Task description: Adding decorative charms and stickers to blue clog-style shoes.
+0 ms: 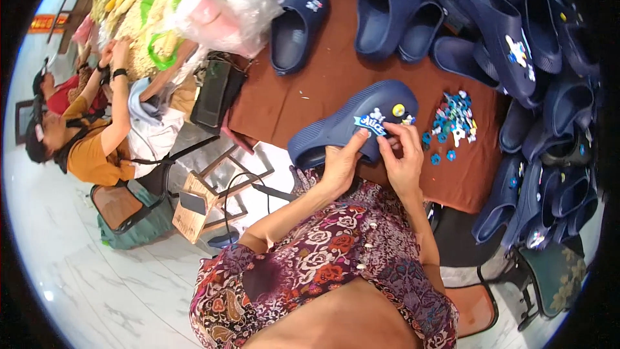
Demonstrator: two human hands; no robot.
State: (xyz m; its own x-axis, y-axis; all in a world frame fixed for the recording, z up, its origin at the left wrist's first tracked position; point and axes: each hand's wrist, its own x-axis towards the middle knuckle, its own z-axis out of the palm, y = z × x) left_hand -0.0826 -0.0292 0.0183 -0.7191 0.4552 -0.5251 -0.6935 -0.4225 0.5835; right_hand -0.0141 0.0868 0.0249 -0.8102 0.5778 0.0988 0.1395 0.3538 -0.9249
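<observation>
A navy blue clog (345, 116) is tilted in front of me, held by my left hand (342, 167), its fingers inside the opening and its thumb on the upper. On the upper sit a blue-and-white banner charm (370, 124), a round yellow charm (398, 110) and a small white charm. My right hand (405, 158) is closed in a pinch against the upper, by the banner's right end. What lies between those fingertips is hidden. Right of it, a pile of small blue, white and yellow charms (455, 116) rests on the brown cloth (265, 106).
Several navy clogs (510, 45) are heaped along the table's far and right sides. One decorated clog (297, 29) stands at the back. Plastic bags (219, 16) and a black box (216, 94) lie to the left. Two people work at far left. A chair (549, 278) is at lower right.
</observation>
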